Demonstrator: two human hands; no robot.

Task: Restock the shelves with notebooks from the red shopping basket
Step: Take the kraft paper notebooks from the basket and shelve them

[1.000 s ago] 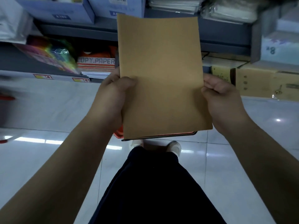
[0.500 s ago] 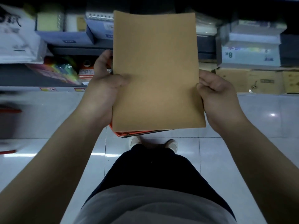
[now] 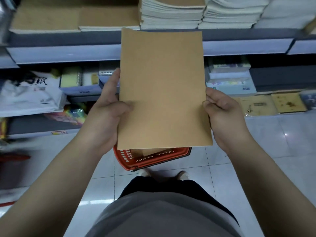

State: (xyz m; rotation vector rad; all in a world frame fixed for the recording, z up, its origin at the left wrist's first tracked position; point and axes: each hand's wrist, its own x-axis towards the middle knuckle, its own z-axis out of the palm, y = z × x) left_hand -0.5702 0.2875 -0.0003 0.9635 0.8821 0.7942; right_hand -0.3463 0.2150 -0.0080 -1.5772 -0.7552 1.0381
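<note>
At frame centre we hold a brown notebook (image 3: pixel 163 89) above the red basket (image 3: pixel 152 158), left hand (image 3: pixel 109 115) and right hand (image 3: pixel 220 113) pinching its side edges. It looks light, thin and bendy.

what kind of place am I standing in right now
Most likely a stationery shop aisle. Tiered grey shelves carry stacks of brown-covered notebooks and packaged paper goods, a red shopping basket sits on the glossy tiled floor, and both hands hold a brown notebook up toward the shelves.
</note>
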